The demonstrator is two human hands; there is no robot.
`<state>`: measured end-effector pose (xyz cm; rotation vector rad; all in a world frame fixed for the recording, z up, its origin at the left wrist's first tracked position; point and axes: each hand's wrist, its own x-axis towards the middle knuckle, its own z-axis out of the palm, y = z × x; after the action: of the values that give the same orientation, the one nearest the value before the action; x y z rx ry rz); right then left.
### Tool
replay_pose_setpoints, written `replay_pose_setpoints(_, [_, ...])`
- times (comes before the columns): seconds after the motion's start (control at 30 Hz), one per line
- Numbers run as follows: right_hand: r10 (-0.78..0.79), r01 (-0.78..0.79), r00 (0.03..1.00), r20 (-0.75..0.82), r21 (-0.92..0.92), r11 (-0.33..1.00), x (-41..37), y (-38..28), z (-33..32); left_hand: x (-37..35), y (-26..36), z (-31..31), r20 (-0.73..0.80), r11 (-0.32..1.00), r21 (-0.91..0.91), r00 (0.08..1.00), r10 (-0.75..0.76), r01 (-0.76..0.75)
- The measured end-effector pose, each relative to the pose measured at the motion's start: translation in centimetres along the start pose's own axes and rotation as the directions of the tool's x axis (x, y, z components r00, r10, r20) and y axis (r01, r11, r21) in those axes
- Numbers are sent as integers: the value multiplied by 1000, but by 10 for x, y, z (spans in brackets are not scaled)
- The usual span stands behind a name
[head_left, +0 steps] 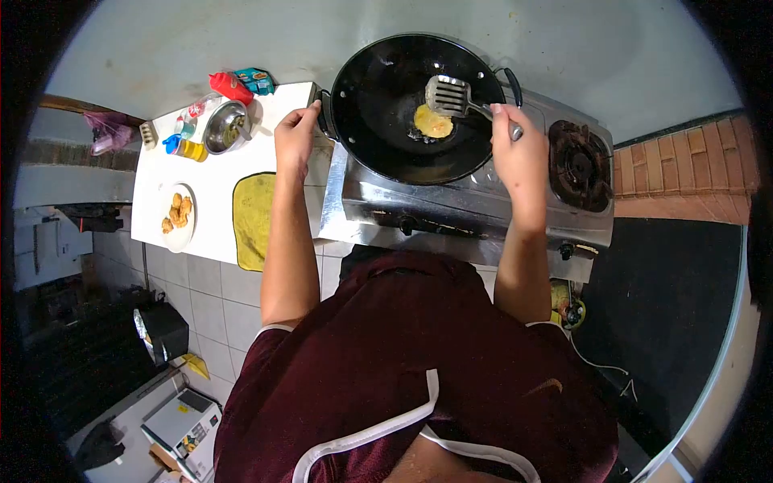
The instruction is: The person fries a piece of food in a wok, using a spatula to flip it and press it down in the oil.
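The wok (378, 121) sits on the left burner of the steel stove (451, 201), and everything here hangs around it. The person's left hand (296, 138) is closed on the wok's near-left side handle, steadying the pan. The right hand (519, 157), just off the wok's right rim, is wrapped tight around the handle of a slotted spatula (448, 95). The spatula's blade reaches in over the rim and hovers at the far edge of a single yellow patty (433, 122) lying in the oil at the bottom of the wok. Whether the blade touches the patty I cannot tell. The patty looks pale gold, not browned, so I judge it only part-way cooked. Well to the left of the wok, on the white counter (213, 173), a plate (179, 245) carries a few browner fried pieces (177, 212), which look already finished. Between that plate and the wok lies a yellow cloth (254, 217). Farther back on the counter, left of the wok, stands a steel bowl (226, 127); what it holds is too small to make out. The burner (580, 165) to the wok's right is bare.
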<state>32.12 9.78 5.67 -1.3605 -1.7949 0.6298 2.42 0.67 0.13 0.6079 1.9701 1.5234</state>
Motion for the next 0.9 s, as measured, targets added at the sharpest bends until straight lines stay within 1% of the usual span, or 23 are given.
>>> replay_pose_setpoints(0.07, [-11,11,1000,14,-8,1000,-3,-1,7,1,-2,-1,-13,1000,26,1000,15,-14])
replay_pose_setpoints(0.13, [-67,64,997,48,72,995,-6,-2,14,1,-2,-2,-11,999,38,1000,12,-11])
replay_pose_setpoints(0.2, [-56,52,997,58,79,996,-10,-3,16,0,-1,-1,-6,999,50,1000,7,-7])
replay_pose_setpoints(0.27, [-60,50,995,80,120,991,-11,-2,16,-2,4,0,-19,998,53,999,-39,40])
replay_pose_setpoints(0.3, [-61,51,995,81,121,991,-11,-3,14,-1,2,0,-20,998,53,999,-39,40])
replay_pose_setpoints(0.37, [46,-59,995,86,164,985,-10,-6,7,2,-4,-1,-7,999,31,1000,-7,7])
replay_pose_setpoints(0.4, [46,-60,995,87,164,985,-10,-6,5,2,-4,-2,-7,999,31,1000,-8,8])
replay_pose_setpoints(0.47, [-14,10,999,31,115,993,-9,-6,1,3,-4,0,-26,999,48,1000,3,-2])
replay_pose_setpoints(0.5, [-13,10,999,30,114,993,-9,-6,0,3,-4,1,-24,999,48,1000,3,-2])
replay_pose_setpoints(0.57, [46,-50,998,38,112,992,-10,-7,0,3,-5,1,-33,999,34,999,-11,12])
replay_pose_setpoints(0.6, [46,-50,998,38,112,992,-12,-9,0,3,-5,1,-33,999,34,999,-11,12])
replay_pose_setpoints(0.67, [108,-117,992,65,141,983,-16,-15,-2,2,-4,1,-23,999,32,1000,7,-6])
replay_pose_setpoints(0.8, [97,-116,989,112,183,976,-18,-11,2,6,-9,0,-15,1000,7,1000,1,-1])
replay_pose_setpoints(0.87, [68,-83,989,130,118,989,-19,-12,2,5,-9,0,-12,1000,-4,1000,0,0])
replay_pose_setpoints(0.9, [67,-83,989,130,118,990,-19,-13,3,6,-9,0,-13,1000,-5,1000,0,0])
